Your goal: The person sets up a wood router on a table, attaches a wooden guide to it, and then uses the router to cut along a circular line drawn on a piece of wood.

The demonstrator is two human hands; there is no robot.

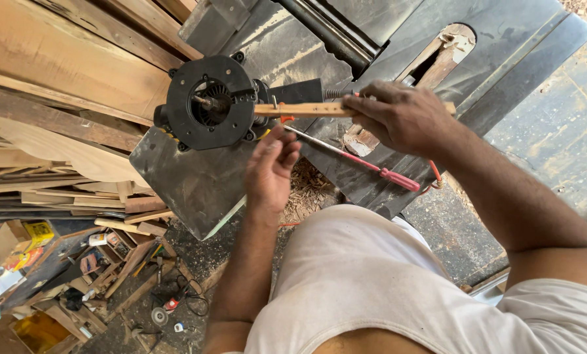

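A black power router [209, 102] lies on its side on a dark metal machine table [195, 183], its round base facing me. My right hand [402, 117] grips a thin wooden stick [300, 109] and holds it across the router's base. My left hand [270, 169] hovers just below the stick with fingers loosely curled, near the tip of a red-handled screwdriver [379, 168] that lies on the table. Whether the left fingers pinch something small I cannot tell.
Wooden planks [64, 72] are stacked at the left. Offcuts, boxes, cables and small tools [97, 275] litter the floor below. Sawdust [310, 190] lies by the table edge. A slot with a wooden insert [441, 56] opens in the table at upper right.
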